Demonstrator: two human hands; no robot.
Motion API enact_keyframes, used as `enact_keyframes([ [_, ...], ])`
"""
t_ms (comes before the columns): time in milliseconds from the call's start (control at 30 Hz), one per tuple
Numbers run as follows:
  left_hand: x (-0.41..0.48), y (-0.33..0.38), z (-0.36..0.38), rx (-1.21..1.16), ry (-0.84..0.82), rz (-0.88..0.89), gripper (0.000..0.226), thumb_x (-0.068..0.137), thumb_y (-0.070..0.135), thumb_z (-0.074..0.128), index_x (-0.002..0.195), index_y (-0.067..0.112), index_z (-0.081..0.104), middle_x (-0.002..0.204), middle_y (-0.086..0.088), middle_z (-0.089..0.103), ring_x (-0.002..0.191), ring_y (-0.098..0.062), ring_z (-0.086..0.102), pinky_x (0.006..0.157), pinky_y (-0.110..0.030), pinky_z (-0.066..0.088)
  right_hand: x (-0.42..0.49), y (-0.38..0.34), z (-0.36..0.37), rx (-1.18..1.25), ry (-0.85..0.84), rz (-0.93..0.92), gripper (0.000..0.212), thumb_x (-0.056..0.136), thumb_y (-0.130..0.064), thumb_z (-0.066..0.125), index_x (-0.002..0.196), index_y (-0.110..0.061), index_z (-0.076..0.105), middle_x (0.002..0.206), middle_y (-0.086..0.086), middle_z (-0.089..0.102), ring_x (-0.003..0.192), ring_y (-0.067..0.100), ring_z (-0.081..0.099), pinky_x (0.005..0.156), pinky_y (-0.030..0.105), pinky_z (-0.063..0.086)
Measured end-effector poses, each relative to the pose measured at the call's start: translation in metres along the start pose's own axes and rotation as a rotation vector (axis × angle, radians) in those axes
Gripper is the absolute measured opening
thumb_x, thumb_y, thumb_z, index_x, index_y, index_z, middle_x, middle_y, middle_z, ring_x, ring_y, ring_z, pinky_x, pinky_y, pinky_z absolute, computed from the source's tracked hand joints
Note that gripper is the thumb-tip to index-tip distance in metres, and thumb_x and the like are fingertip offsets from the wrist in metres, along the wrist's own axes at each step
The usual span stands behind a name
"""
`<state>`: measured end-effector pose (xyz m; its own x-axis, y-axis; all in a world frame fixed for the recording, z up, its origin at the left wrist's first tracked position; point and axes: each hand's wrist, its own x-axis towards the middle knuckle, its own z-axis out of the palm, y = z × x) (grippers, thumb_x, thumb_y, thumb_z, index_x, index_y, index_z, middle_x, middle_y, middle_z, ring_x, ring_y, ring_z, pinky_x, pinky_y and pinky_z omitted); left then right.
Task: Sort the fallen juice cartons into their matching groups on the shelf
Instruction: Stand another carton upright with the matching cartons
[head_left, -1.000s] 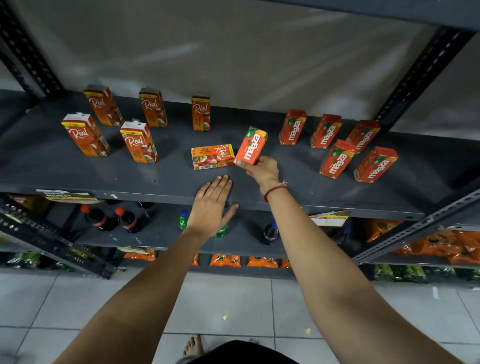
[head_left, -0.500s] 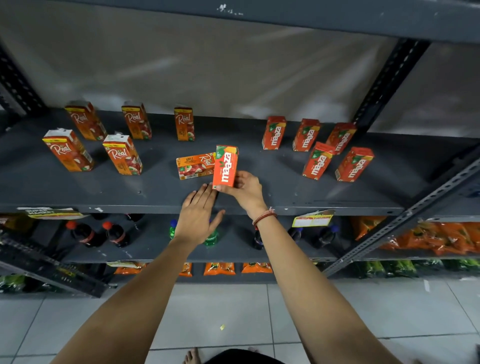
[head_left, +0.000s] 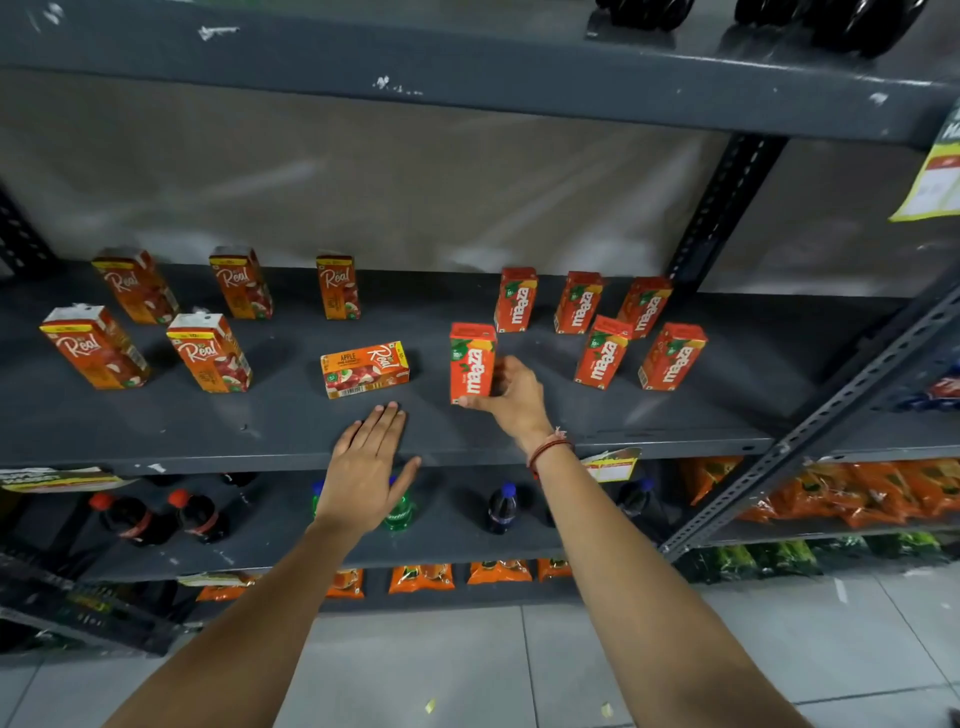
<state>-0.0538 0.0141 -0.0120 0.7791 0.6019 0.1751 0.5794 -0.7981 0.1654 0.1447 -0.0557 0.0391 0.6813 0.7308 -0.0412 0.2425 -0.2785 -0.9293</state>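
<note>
Maaza carton (head_left: 471, 362) upright mid-frame, right hand (head_left: 511, 391) grasping its side to stand it by the right-side Maaza group (head_left: 602, 322); left hand (head_left: 366, 467) flat, fingers released, below fallen Real carton (head_left: 364, 369).

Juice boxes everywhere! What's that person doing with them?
Someone is sorting cartons on a grey shelf. The right hand holds a Maaza carton upright, near the five other Maaza cartons. The left hand is flat and empty, just below a Real carton lying on its side.
</note>
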Motion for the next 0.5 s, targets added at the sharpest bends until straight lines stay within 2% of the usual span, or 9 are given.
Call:
enact_keyframes([
  [167,0.0,0.0,0.0,0.017,-0.005,-0.002,0.077,0.091,0.058,0.008,0.139,0.005,0.036,0.146,-0.012,0.04,0.134,-0.025,0.036,0.11,-0.042,0.027,0.022,0.01,-0.039,-0.077,0.084,0.001,0.049,0.062,-0.001,0.082,0.103,-0.002,0.056,0.113,0.019,0.066,0.101,0.026,0.064,0.088,0.033,0.051],
  [333,0.0,-0.001,0.003,0.006,0.006,-0.001,0.075,0.091,0.057,0.012,0.139,0.005,0.035,0.147,-0.012,0.039,0.136,-0.025,0.034,0.111,-0.043,0.026,0.033,0.028,-0.052,-0.149,0.117,0.046,0.047,0.07,-0.003,0.077,0.11,0.002,0.054,0.116,0.021,0.065,0.108,0.032,0.062,0.097,0.045,0.049],
  [500,0.0,0.0,0.001,0.002,0.014,0.007,0.077,0.091,0.058,0.01,0.139,0.005,0.036,0.146,-0.013,0.04,0.135,-0.026,0.035,0.111,-0.043,0.026,0.028,0.027,-0.045,-0.188,0.172,0.058,0.049,0.075,-0.007,0.074,0.119,-0.001,0.053,0.117,0.017,0.065,0.111,0.031,0.06,0.099,0.04,0.047],
])
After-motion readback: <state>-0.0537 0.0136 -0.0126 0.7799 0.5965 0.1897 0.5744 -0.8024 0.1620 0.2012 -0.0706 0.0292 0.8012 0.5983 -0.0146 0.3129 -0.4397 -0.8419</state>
